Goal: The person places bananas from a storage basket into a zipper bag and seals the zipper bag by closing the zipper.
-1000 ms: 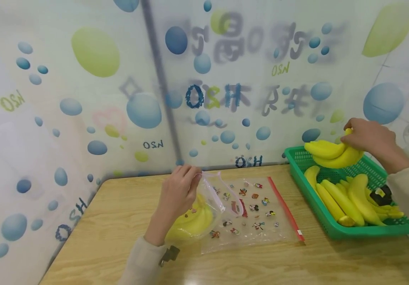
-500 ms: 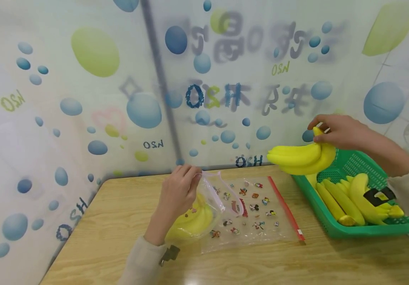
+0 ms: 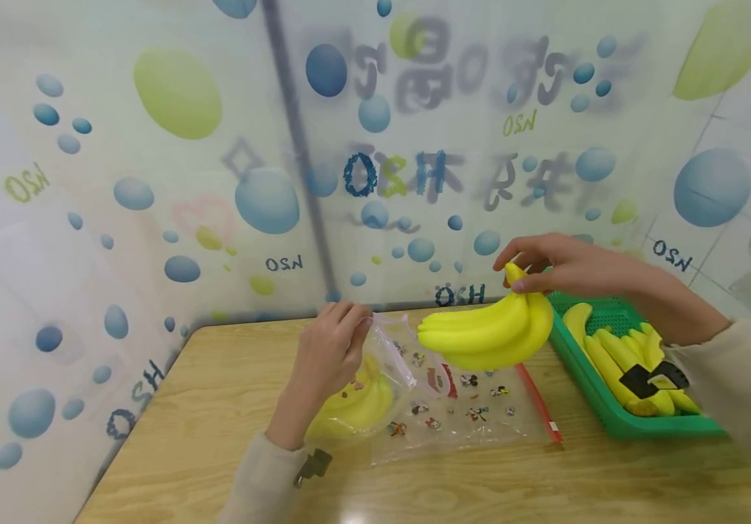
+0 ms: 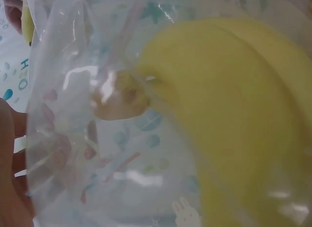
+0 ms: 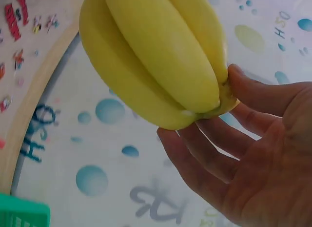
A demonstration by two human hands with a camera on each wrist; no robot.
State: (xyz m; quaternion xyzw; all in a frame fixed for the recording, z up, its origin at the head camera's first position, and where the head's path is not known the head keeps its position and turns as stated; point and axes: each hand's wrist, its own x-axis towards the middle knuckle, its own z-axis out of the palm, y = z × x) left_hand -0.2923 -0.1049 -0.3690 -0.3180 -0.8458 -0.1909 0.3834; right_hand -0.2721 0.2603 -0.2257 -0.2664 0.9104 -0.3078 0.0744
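My left hand (image 3: 326,356) pinches the top edge of a clear zip bag (image 3: 394,356) near its pale pink closure, and the bag's mouth gapes to the right. Inside that bag lies a bunch of yellow bananas (image 3: 356,404); the left wrist view shows the bananas (image 4: 234,105) close up through the plastic. To the right, my right hand (image 3: 565,269) holds another bunch of bananas (image 3: 487,335) by its stem, above the table. In the right wrist view, thumb and fingers (image 5: 195,154) close on the stem end of this banana bunch (image 5: 156,51).
A flat clear bag (image 3: 467,433) with cartoon prints and a red closure (image 3: 538,404) lies on the wooden table (image 3: 218,407). A green basket (image 3: 588,397) with several bananas (image 3: 611,364) stands at the right. Behind the table rises a bubble-printed wall covering (image 3: 415,109).
My right hand has carried the banana bunch leftward from above the green basket, over the flat bag toward the open bag. The left hand keeps its place on the bag.
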